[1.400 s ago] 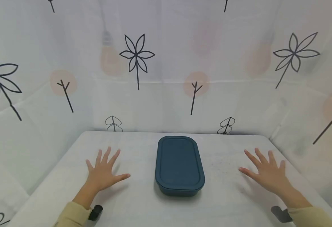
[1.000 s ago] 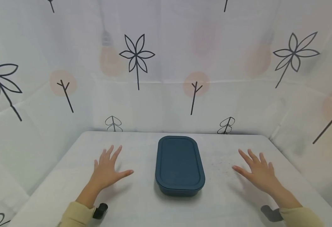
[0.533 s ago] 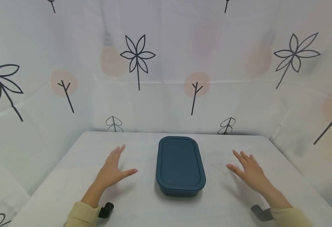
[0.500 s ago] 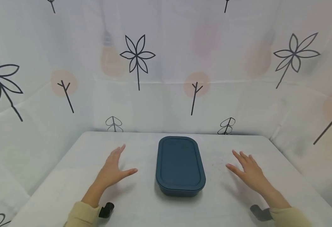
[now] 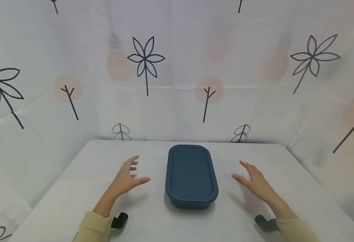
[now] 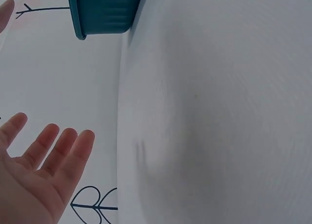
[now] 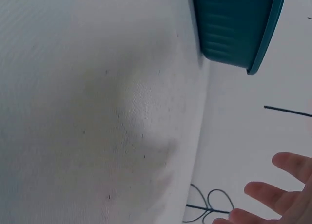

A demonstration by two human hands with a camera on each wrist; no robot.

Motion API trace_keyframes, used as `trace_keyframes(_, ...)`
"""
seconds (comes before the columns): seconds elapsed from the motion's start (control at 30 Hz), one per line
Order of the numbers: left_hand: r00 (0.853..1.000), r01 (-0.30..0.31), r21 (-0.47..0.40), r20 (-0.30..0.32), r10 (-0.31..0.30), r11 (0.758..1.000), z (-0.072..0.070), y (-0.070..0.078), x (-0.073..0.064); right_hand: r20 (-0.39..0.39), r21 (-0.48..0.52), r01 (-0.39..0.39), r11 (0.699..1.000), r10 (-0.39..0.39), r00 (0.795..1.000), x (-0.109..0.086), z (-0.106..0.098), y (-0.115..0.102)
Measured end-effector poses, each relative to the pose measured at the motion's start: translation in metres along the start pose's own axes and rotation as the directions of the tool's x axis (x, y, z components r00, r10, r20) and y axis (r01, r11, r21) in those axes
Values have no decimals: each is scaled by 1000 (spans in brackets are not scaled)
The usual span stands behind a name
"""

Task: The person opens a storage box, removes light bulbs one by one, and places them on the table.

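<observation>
In the middle of the white table sits a dark blue-green lidded food container (image 5: pixel 192 173), a rounded rectangle with its lid on. My left hand (image 5: pixel 125 179) hovers to its left, thumb spread toward it and fingers loosely bent, touching nothing. To the right, my right hand (image 5: pixel 257 183) is held up in the same way, thumb and index finger pointing at the container across a gap. The left wrist view shows the container's ribbed side (image 6: pixel 105 12) beyond the left hand's fingers (image 6: pixel 63 156). Its other side (image 7: pixel 234 27) shows in the right wrist view, above the right fingers (image 7: pixel 273 197).
A white table (image 5: pixel 152 225) carries the container. Behind it and on both sides hangs a white cloth (image 5: pixel 177 111) printed with line flowers and peach spots. A black wrist camera (image 5: pixel 120 220) is at the left cuff, and a grey one (image 5: pixel 266 223) at the right.
Both hands have moved inward toward the container, the left one rightward and the right one leftward. Their spread fingers have drawn together and bent a little. The container has stayed put.
</observation>
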State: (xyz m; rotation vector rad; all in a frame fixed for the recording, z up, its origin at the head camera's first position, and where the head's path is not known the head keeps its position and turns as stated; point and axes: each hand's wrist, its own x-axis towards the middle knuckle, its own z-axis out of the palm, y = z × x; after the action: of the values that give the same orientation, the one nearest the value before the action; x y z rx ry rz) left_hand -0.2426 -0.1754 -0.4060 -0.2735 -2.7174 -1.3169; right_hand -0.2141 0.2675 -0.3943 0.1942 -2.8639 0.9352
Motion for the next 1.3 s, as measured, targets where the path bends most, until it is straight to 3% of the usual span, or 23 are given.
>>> trace_keyframes(0.27, 997, 72, -115, 36, -68, 991, 10, 4, 6, 28, 87, -8, 996, 6, 1000, 5, 11, -11)
trace_keyframes(0.43, 994, 98, -123, 49, -92, 988, 15, 9, 8, 29, 126, -12, 992, 8, 1000, 8, 20, -14)
trace_keyframes(0.77, 987, 115, -220, 135, -87, 969, 24, 12, 11, 59, 261, -11, 965, -5, 998, 15, 34, -21)
trace_keyframes(1.0, 972, 115, -387, 233, -23, 915, 32, 16, 13, 86, 307, -40, 951, 14, 996, 21, 40, -26)
trace_keyframes(1.3, 960, 156, -475, 280, -20, 866, 43, 25, 11, 113, 347, -25, 938, -15, 993, 21, 47, -30)
